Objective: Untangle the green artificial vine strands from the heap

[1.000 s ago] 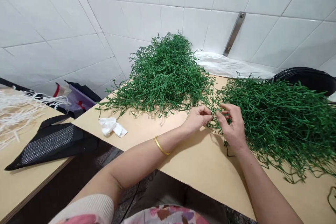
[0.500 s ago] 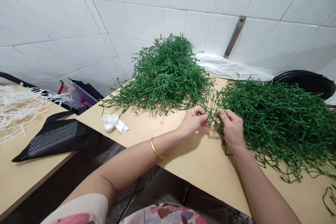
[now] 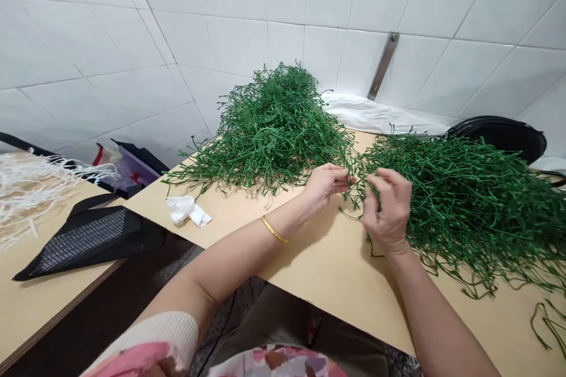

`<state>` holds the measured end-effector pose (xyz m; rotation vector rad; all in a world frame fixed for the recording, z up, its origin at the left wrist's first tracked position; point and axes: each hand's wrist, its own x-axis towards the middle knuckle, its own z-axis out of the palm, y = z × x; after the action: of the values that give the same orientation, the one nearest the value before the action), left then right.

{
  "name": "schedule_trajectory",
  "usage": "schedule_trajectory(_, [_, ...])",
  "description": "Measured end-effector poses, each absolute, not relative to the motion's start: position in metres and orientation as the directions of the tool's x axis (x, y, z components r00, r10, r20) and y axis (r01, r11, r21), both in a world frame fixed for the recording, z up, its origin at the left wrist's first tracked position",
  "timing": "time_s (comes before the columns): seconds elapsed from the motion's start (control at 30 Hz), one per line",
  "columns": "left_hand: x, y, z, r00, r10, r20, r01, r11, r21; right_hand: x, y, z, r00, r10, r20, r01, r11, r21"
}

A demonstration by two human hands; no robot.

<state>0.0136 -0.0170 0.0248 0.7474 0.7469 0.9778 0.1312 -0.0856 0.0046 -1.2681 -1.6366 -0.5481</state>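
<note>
Thin green cords with knotted ends are heaped in two tangled piles on the table. My left hand (image 3: 326,184) is closed in a pinch on green cord strands at the right edge of the left pile (image 3: 278,129). Beside it, my right hand (image 3: 388,209) is at the near-left edge of the right pile (image 3: 469,200). Its thumb and fingers are curved and apart, with green strands behind and between them; I see none gripped there. A few loose cords hang between the two hands.
A crumpled white tissue (image 3: 188,211) lies on the pale wooden table (image 3: 336,271). On another table at left are white cords (image 3: 35,182) and a black mesh pouch (image 3: 84,241). Behind stand a tiled wall, a metal bracket (image 3: 384,65), white plastic (image 3: 375,113) and a black case (image 3: 499,135).
My right hand has come out of its pinch, its thumb and fingers now apart. My left hand has risen slightly, still pinching. The whole view has shifted a little.
</note>
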Motion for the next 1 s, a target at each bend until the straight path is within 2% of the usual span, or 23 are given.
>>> schedule_trajectory(0.07, [0.014, -0.016, 0.022, 0.391, 0.902, -0.18, -0.479, 0.367, 0.797, 0.128, -0.086, 0.003, -0.235, 0.51, 0.827, 0.911, 0.412, 0.005])
schedule_trajectory(0.1, [0.013, -0.017, 0.021, 0.412, 0.897, -0.157, -0.502, 0.368, 0.783, 0.127, -0.085, 0.002, -0.292, 0.529, 0.797, 0.908, 0.416, 0.057])
schedule_trajectory(0.17, [0.01, -0.018, 0.018, 0.471, 0.876, -0.109, -0.529, 0.379, 0.759, 0.127, -0.081, -0.002, -0.307, 0.555, 0.773, 0.918, 0.387, 0.087])
schedule_trajectory(0.3, [0.009, -0.021, 0.014, 0.572, 0.819, -0.048, -0.477, 0.38, 0.792, 0.135, -0.073, -0.008, -0.229, 0.519, 0.823, 0.922, 0.388, 0.011])
schedule_trajectory(0.4, [0.011, -0.025, 0.012, 0.533, 0.846, 0.007, -0.43, 0.264, 0.863, 0.138, -0.07, -0.01, -0.178, 0.508, 0.843, 0.899, 0.432, -0.07])
schedule_trajectory(0.47, [0.012, -0.029, 0.01, 0.457, 0.882, 0.12, -0.342, 0.049, 0.939, 0.139, -0.071, -0.009, -0.129, 0.53, 0.838, 0.881, 0.449, -0.148])
schedule_trajectory(0.53, [0.01, -0.033, 0.011, 0.38, 0.864, 0.329, -0.137, -0.299, 0.944, 0.138, -0.075, -0.006, -0.053, 0.569, 0.821, 0.853, 0.453, -0.259])
schedule_trajectory(0.57, [0.007, -0.033, 0.012, 0.361, 0.819, 0.446, 0.004, -0.48, 0.877, 0.137, -0.078, -0.004, 0.002, 0.588, 0.809, 0.833, 0.446, -0.326])
schedule_trajectory(0.63, [0.0, -0.026, 0.015, 0.387, 0.67, 0.634, 0.302, -0.741, 0.6, 0.136, -0.083, 0.002, 0.14, 0.62, 0.772, 0.775, 0.417, -0.475])
schedule_trajectory(0.7, [-0.01, -0.011, 0.02, 0.539, 0.522, 0.661, 0.491, -0.832, 0.257, 0.135, -0.088, 0.008, 0.266, 0.64, 0.721, 0.682, 0.403, -0.61])
schedule_trajectory(0.77, [-0.02, 0.011, 0.025, 0.627, 0.507, 0.591, 0.618, -0.786, 0.018, 0.133, -0.091, 0.014, 0.344, 0.658, 0.67, 0.556, 0.432, -0.71])
schedule_trajectory(0.87, [-0.035, 0.043, 0.03, 0.631, 0.587, 0.508, 0.732, -0.666, -0.14, 0.129, -0.098, 0.025, 0.401, 0.682, 0.611, 0.345, 0.506, -0.791])
schedule_trajectory(1.0, [-0.048, 0.068, 0.036, 0.542, 0.677, 0.498, 0.83, -0.523, -0.194, 0.127, -0.12, 0.039, 0.47, 0.672, 0.572, 0.183, 0.56, -0.808])
